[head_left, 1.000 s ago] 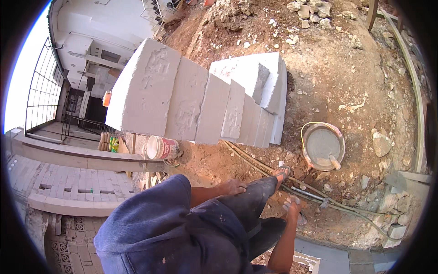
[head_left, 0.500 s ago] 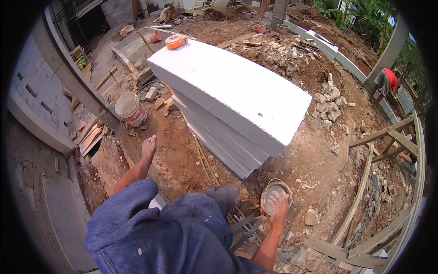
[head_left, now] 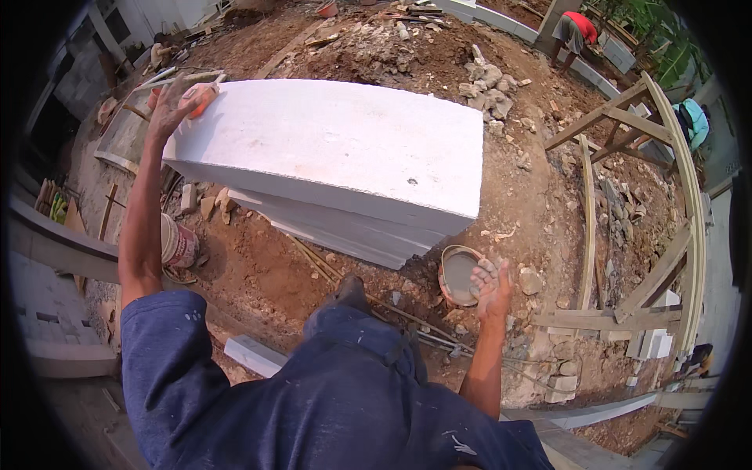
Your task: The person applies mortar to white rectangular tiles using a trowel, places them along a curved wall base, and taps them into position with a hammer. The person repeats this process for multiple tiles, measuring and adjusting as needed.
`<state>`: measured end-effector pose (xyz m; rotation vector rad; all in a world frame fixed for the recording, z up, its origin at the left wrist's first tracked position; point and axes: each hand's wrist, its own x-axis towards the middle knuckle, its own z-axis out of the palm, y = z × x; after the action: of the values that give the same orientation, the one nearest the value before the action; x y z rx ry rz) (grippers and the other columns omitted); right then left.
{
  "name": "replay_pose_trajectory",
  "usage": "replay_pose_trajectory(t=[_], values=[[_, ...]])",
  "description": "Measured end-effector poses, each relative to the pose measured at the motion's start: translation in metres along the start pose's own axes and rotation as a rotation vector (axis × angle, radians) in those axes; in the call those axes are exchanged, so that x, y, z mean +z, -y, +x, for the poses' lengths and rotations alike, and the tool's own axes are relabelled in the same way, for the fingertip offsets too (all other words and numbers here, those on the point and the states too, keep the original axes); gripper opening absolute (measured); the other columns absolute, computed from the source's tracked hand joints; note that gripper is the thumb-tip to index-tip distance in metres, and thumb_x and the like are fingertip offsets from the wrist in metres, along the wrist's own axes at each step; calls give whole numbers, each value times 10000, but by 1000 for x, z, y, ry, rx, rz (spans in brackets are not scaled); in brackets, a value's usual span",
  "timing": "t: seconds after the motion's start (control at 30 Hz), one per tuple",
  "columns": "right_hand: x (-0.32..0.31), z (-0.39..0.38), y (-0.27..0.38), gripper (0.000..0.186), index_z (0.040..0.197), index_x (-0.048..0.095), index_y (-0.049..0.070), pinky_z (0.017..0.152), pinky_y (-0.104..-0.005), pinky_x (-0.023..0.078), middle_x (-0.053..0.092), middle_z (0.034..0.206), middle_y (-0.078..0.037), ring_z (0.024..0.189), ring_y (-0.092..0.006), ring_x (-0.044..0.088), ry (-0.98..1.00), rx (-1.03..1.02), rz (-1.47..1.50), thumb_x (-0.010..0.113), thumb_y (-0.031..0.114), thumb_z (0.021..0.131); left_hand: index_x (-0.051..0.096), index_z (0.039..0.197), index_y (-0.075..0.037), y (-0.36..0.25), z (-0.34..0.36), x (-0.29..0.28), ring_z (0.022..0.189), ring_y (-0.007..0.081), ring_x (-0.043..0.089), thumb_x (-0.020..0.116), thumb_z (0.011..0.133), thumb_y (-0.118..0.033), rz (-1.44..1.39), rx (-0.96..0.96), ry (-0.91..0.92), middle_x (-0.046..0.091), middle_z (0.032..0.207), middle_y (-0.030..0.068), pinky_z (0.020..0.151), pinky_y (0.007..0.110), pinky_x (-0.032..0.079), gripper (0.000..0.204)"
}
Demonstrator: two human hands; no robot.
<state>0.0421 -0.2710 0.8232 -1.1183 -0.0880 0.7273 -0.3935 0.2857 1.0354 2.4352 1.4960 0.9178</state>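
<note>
My left hand (head_left: 168, 108) reaches over the far left end of the white block stack (head_left: 337, 137), fingers apart, beside an orange object (head_left: 202, 100) lying on the top block; whether it touches that object I cannot tell. My right hand (head_left: 489, 283) hangs with loosely curled, separated fingers just above and partly in front of a round bucket of grey mix (head_left: 454, 268), right of the stack's base. A pale bucket with red markings (head_left: 182, 243) stands on the dirt behind my left forearm, partly hidden by it.
A timber frame (head_left: 658, 270) stands at right. Behind the stack lie a rubble pile (head_left: 493, 102) and loose boards. Hoses (head_left: 313, 262) cross the dirt by my foot. A person in red (head_left: 577, 31) bends at back right; another person (head_left: 160, 51) crouches at back left.
The view has swung from looking along the stack's side to over its top. My left hand has risen forward to the orange object; my right hand stays by the grey-mix bucket.
</note>
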Motion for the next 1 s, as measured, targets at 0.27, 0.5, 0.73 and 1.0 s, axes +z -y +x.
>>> replay_pose_trajectory(t=[0.27,0.5,0.73,1.0], values=[[-16,-69,-65,448,1184,606,-19,664,-262,527,663,926,-70,775,-134,638,-320,40,18,608,369,960,532,1368,-23,39,51,28,1190,286,570,726,801,-332,-15,142,230,605,1283,206,991,403,446,675],[-9,-118,-34,487,1227,568,-37,744,-251,499,638,966,-70,834,-115,601,-238,-138,123,537,388,992,568,1346,-74,-212,-28,-14,1274,294,513,737,816,-291,-353,362,55,523,1387,176,1048,443,438,597],[61,-78,106,1029,1486,174,-79,963,-359,448,389,1394,-220,1220,-266,483,373,-404,118,633,598,862,613,1267,-215,-482,-182,39,1141,328,568,818,621,-156,-80,1359,637,515,1289,144,836,431,575,680],[50,-18,90,593,1434,308,-3,859,-341,546,515,1306,-149,1167,-243,579,124,-296,325,604,193,959,239,1537,-266,-512,-181,124,1349,432,364,826,693,-283,-135,1453,920,353,1456,207,1083,515,421,1028]])
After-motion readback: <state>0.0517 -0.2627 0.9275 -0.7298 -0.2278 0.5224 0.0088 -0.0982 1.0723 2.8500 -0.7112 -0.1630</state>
